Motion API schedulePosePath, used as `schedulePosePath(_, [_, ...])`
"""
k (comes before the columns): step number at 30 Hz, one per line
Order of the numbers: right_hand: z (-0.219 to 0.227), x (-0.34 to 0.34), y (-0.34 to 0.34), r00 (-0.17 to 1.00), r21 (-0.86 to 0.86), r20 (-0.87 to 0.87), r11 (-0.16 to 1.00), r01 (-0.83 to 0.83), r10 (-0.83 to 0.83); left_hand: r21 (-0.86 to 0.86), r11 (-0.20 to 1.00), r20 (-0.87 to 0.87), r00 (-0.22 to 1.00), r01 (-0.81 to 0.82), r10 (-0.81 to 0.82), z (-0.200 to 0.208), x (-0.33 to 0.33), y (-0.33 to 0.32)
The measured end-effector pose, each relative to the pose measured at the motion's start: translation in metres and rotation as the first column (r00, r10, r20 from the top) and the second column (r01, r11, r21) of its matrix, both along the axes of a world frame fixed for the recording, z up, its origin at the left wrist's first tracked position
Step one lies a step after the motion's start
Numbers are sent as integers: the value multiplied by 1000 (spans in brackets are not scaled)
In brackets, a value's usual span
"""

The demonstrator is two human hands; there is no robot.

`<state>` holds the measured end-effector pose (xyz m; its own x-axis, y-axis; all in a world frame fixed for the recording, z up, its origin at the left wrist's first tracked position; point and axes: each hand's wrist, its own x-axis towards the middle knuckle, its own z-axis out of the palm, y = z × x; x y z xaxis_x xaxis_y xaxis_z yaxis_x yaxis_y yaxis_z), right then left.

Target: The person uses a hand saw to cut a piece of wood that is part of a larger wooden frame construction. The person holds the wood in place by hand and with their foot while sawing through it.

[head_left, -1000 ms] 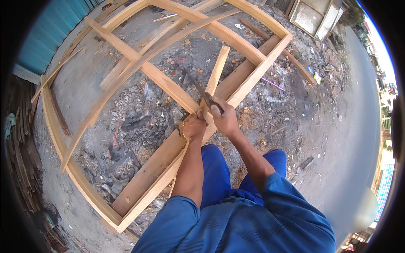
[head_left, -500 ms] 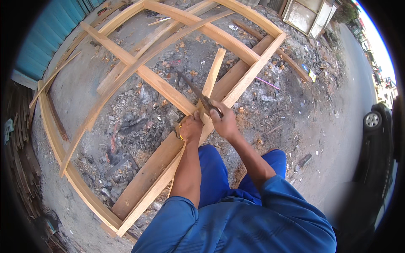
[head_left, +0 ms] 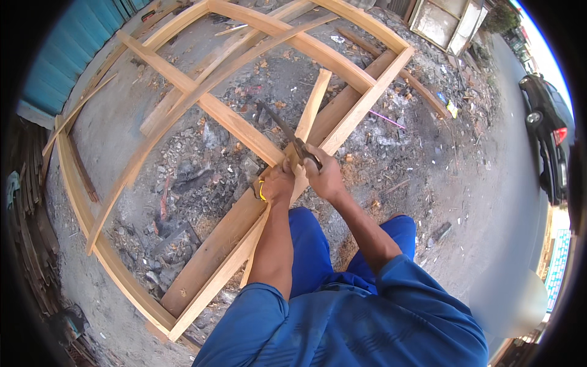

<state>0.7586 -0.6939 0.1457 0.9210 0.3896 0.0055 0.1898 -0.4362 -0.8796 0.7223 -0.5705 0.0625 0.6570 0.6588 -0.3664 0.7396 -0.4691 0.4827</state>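
- Head view, left of the frame: a pale wooden frame point(head_left: 131, 284) lies over littered ground point(head_left: 422, 177), its crossbar point(head_left: 238, 129) slanting down toward my hands near the centre.
- Just left of centre, my left hand point(head_left: 279, 181), a yellow band point(head_left: 262, 191) at the wrist, has its fingers curled closed on a wooden strip point(head_left: 313, 105) beside the crossbar's lower end.
- At centre, a dark-bladed saw point(head_left: 298, 145) lies across that strip, its tip toward the upper left; whether the teeth are in the wood, I cannot tell.
- A touch right, the strip's free end stands up and to the right of my left fingers, its long axis steep, crossing the blade's.
- Right of centre, my right hand point(head_left: 325, 176) wraps tight around the saw's handle, nearer that crossing than my left, which sits just below it.
- Right edge: a black car point(head_left: 548, 137) on the road point(head_left: 516, 153).
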Motion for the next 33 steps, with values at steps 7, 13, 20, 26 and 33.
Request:
schedulePosePath(7, [33, -93, -72, 974, -7, 221, 999, 45, -42, -38, 999, -30, 999, -14, 13, 0, -4, -6])
schedulePosePath(13, [58, -56, -56, 999, 32, -11, 999, 36, -36, 7, 1000, 4, 1000, 11, -11, -5, 0, 5])
schedulePosePath(20, [66, -43, -46, 987, 70, 160, 997, -45, 33, 46, 999, -11, 1000, -20, 20, 4, 4, 0])
schedulePosePath(26, [69, -35, -45, 998, 22, 30, 998, -55, 54, 48, 997, 2, 998, -67, 67, 0, 16, 4])
schedulePosePath(33, [98, -97, -108, 998, -14, -9, 998, -61, 61, 61, 988, -9, 990, -143, 143, 3, 9, 12])
